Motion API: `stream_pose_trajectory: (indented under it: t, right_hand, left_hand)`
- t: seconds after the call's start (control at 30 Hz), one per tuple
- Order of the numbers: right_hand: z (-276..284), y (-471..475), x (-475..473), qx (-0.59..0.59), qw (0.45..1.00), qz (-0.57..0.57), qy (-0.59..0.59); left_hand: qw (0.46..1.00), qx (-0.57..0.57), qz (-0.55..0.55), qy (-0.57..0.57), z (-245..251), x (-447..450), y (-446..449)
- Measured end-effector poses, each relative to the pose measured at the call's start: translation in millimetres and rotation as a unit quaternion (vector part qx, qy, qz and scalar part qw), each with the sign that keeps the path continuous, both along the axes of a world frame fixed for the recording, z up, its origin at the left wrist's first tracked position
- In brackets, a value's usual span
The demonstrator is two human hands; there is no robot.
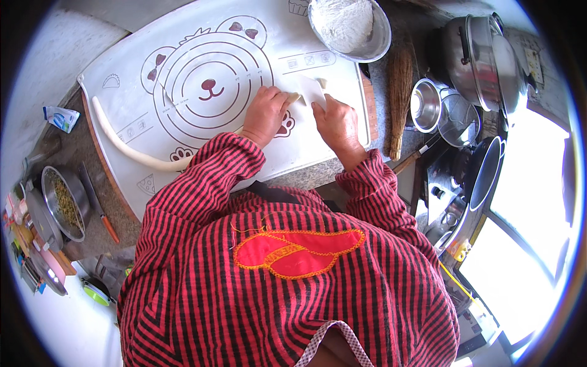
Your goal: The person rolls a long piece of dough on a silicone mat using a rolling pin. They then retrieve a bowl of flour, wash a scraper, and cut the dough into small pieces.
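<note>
My left hand (265, 115) grips a long rope of pale dough (133, 155) close to its cut end. The rope curves across the white silicone kneading mat (316, 142), and my left sleeve hides part of it. The mat bears a printed bear face and rings. In my right hand (338, 123) is a white dough scraper (312, 90), its blade just right of the dough's end. Beside the blade lies a small cut piece of dough (322, 83); a second piece (301, 100) sits between scraper and rope end.
A metal bowl of flour (378, 34) stands at the mat's far right corner. To the right are a straw brush (399, 91), a steel bowl (425, 104), a strainer (460, 120) and a large pot (477, 59). At left, a knife (97, 197) lies beside a bowl of chopped filling (80, 206).
</note>
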State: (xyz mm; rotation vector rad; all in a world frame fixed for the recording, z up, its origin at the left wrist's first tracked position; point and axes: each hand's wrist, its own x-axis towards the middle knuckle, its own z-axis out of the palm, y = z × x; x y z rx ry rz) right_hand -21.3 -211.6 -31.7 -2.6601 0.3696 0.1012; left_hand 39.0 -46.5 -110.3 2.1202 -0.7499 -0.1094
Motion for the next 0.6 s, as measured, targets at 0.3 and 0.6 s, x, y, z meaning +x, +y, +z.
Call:
stream_pose_trajectory:
  t: [0.3,0.6]
  right_hand:
    - [5,10,10,-0.029,0.997,0.057,0.048]
    - [-15,19,15,-0.042,0.996,0.043,0.07]
  left_hand:
    - [1.0,-0.005,-0.004,-0.001,3,-2,3]
    - [0.999,-0.008,-0.032,-0.008,4,-14,14]
